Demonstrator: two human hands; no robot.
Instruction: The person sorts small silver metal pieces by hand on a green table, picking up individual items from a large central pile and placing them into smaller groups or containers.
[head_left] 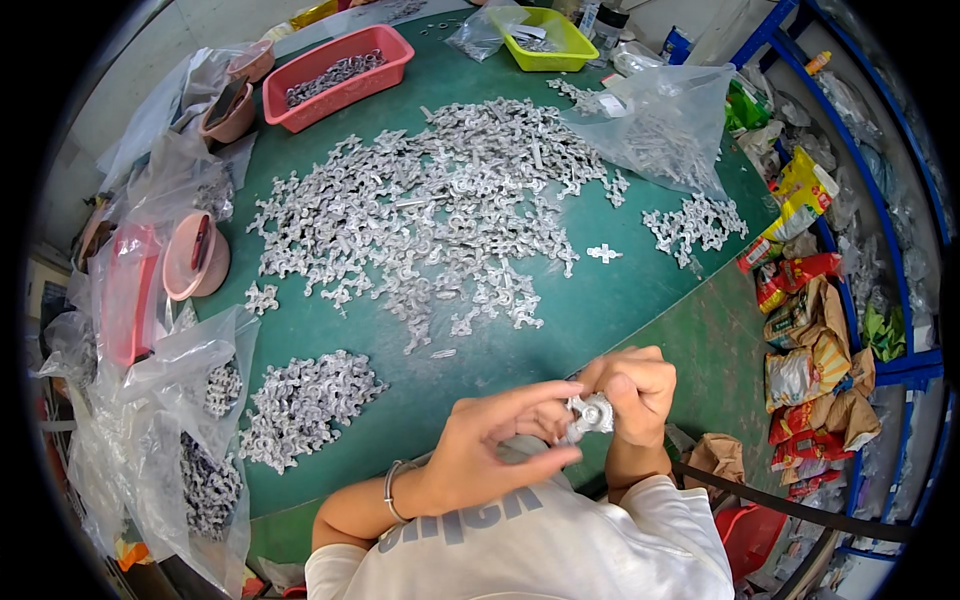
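Note:
Close to my chest, just off the table's near edge, I hold a small silver-grey metal casting (590,413) with rounded, knobbly ends. My left hand (490,445) has its fingers curled against the casting's left side, thumb stretched beneath it. Around the right side, my right hand (640,395) is closed, thumb and fingers pinching; its fingertips are partly hidden. A broad heap of similar castings (400,215) covers the middle of the green table (570,300). One cross-shaped casting (604,253) lies alone to the heap's right.
Smaller piles of castings lie at near left (305,410) and right (690,228). A red basin (340,75) and a yellow-green basin (548,45) stand at the back. Plastic bags (175,400) and a pink tub (195,258) line the left; a blue shelf rack (850,240) stands right.

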